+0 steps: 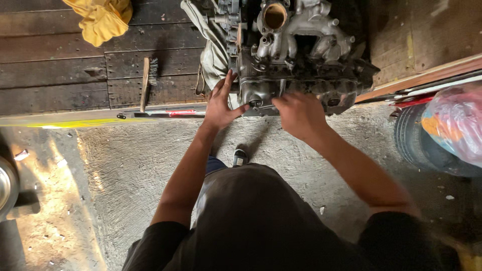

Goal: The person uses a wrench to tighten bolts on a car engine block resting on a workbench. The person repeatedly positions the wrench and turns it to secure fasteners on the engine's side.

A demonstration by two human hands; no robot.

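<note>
**Hands on the engine's near edge**

Left hand (221, 103) lies flat and released against the near left corner of the engine (296, 55), fingers stretched up along the metal, thumb pointing right toward a small round fitting low on the casting. It grips nothing. Right hand (299, 115) sits just right of that fitting, knuckles up, fingers curled down onto the engine's near edge. A thin metal piece, perhaps a tool (265, 107), pokes out from under those fingers toward the left thumb; what it is cannot be told, nor whether the hand truly clamps it.

Engine itself is a grey, grimy casting with a round open bore at its far side. It rests on dark wooden planks (50, 70), its near edge level with the planks' edge, where concrete floor (125, 165) begins. A pale cloth (213, 55) is bunched against the engine's left side, touching it.

Left of the engine, well apart, a wire brush (147, 80) lies on the planks, handle toward the person. Farther left and beyond, a yellow rag (103, 20) sits crumpled. Right of the engine, a tyre (427, 145) stands on the floor with a pink and orange plastic bag (454, 120) on it. Below the engine, on the concrete, the person's shoe (240, 158) shows between the forearms.
</note>
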